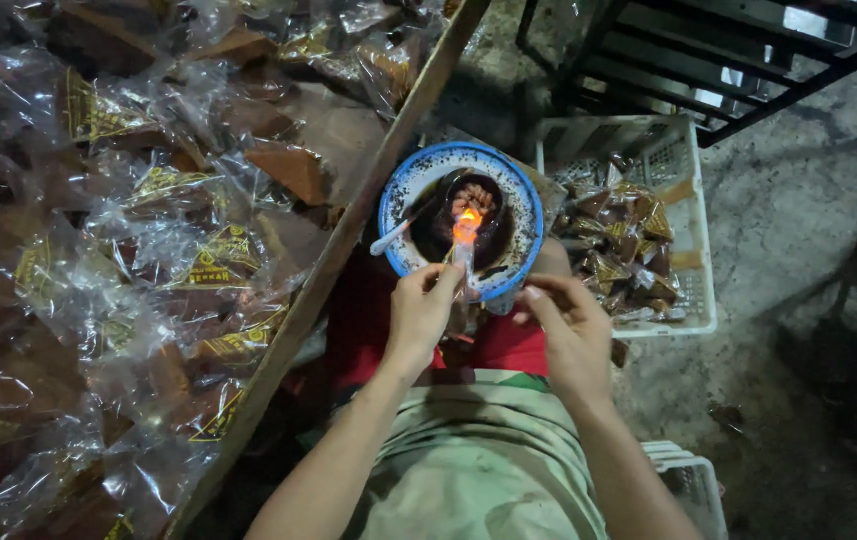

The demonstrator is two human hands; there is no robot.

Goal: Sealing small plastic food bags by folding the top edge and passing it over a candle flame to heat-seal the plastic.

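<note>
You hold a clear plastic packet (pixel 463 268) pinched between your left hand (pixel 418 310) and right hand (pixel 570 325), its top edge at the small flame (pixel 466 226) in the blue-rimmed enamel bowl (pixel 460 222). Finished brown packets fill the white plastic crate (pixel 693 262); many more lie on the table (pixel 128 260).

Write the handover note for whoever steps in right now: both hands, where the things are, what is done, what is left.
Left hand and right hand together pinch the clear plastic packet, its top edge at the flame.
The flame burns in a blue-rimmed dish on the lap; a white spoon rests in it.
Done: wrapped brown pieces fill the white basket to the right.
Left: a large heap of bagged pieces lies in the wooden tray on the left; whether those are sealed cannot be told.
</note>
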